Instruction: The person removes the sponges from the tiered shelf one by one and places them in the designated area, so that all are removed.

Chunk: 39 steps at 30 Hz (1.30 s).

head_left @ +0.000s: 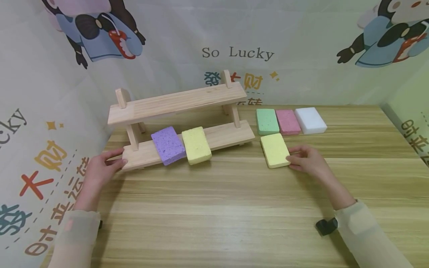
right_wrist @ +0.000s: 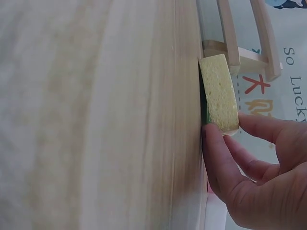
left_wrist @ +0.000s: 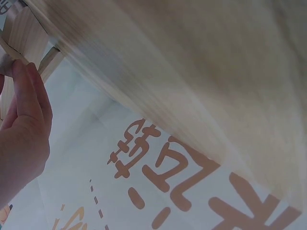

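Note:
My left hand [head_left: 100, 169] grips the left end of the lower board of a two-tier wooden shelf [head_left: 177, 102]. In the left wrist view, this hand [left_wrist: 29, 115] shows at the left edge, its fingertips at the wood. My right hand [head_left: 310, 160] pinches a yellow sponge [head_left: 275, 150] by its right edge, thumb and fingers on opposite faces in the right wrist view. Whether that sponge [right_wrist: 219, 93] touches the table I cannot tell. On the lower board lie a purple sponge [head_left: 168, 145] and another yellow sponge [head_left: 196, 145], both tilted over its front edge.
Behind the held sponge, a green sponge [head_left: 267, 121], a pink sponge [head_left: 288, 122] and a white block [head_left: 310, 120] lie side by side on the wood-grain table [head_left: 221, 212]. A printed cloth [head_left: 285, 29] hangs behind and at the sides.

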{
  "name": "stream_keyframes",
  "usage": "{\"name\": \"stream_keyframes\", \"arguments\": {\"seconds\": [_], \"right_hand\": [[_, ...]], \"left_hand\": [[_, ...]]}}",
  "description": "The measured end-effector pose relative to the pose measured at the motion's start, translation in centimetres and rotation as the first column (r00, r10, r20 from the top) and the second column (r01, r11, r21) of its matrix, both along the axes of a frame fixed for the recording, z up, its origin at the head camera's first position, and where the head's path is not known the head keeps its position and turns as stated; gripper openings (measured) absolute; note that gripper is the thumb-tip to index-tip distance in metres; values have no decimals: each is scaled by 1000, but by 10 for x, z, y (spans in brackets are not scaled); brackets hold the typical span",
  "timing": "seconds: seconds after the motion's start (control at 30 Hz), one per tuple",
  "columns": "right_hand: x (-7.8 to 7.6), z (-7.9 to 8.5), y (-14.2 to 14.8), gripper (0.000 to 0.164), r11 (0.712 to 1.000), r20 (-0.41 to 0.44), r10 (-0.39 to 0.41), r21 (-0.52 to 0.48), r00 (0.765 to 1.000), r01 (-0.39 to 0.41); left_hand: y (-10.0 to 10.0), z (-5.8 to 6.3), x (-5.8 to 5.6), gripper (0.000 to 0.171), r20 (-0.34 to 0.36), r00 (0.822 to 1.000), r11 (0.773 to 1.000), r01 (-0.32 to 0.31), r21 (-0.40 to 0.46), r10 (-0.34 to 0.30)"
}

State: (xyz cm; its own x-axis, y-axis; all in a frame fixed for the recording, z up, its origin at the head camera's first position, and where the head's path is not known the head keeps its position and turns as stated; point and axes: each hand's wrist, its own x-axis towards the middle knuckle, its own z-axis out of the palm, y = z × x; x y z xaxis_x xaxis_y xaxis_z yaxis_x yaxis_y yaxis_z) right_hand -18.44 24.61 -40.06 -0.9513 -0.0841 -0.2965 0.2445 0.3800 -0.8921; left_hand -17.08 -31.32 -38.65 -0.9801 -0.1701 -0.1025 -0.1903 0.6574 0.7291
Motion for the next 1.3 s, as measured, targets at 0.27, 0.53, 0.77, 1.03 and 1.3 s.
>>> {"name": "stream_keyframes", "arguments": {"seconds": [0.27,0.53,0.77,1.03,1.3], "right_hand": [[-1,1,0,49,999,20,33,10,999,-33],[-3,0,1,49,998,30,60,35,998,-61],[-5,-1,1,47,996,27,78,44,997,-79],[-7,-1,2,48,994,46,90,55,995,-93],[-8,-4,5,49,993,35,99,57,995,-100]], "left_hand": [[0,1,1,51,-6,1000,1000,13,12,-13],[-1,-1,-1,51,-6,1000,1000,14,-9,-14],[-1,-1,-1,51,8,1000,1000,6,-16,-6],[-2,-1,-1,52,14,1000,1000,-1,-20,1],[-1,-1,-2,52,30,999,999,-12,-32,13]]}}
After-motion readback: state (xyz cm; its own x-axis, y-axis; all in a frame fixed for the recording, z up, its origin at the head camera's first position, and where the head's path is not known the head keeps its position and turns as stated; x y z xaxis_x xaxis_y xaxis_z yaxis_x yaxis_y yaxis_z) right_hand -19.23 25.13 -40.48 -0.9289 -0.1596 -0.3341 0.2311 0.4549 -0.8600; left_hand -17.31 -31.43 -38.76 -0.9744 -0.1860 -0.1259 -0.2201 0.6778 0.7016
